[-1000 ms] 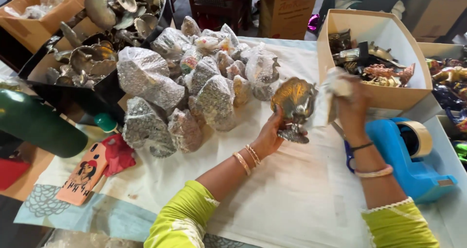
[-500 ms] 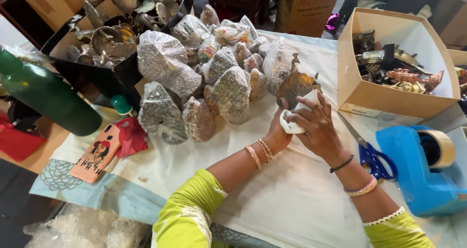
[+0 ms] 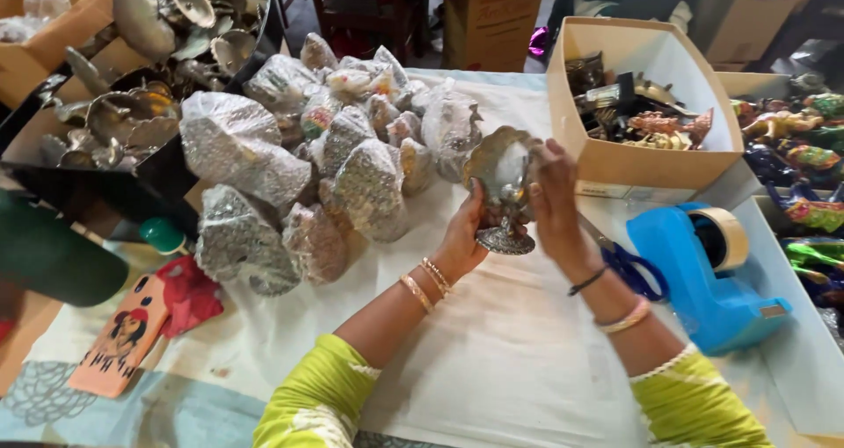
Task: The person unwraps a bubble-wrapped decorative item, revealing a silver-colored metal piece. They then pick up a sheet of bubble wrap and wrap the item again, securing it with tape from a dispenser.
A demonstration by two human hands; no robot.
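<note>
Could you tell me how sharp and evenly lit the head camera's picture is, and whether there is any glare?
Head view: soft, even daylight with faint shadows; the metal stand between the left hand and right hand looks slightly smeared; small highlights glint on the bubble-wrapped bundles; the green object at the left edge is blurred, too close to focus; the edges bend slightly.

Even, soft daylight; no hard shadows. White cloth on the tabletop [image 3: 492,360] reads bright, near overexposed. Specular glints on the metal ornament [image 3: 503,184] and bubble-wrapped bundles [image 3: 352,175]. Frame overall soft, smeared detail; edges bowed by wide lens; upper background dim.
</note>
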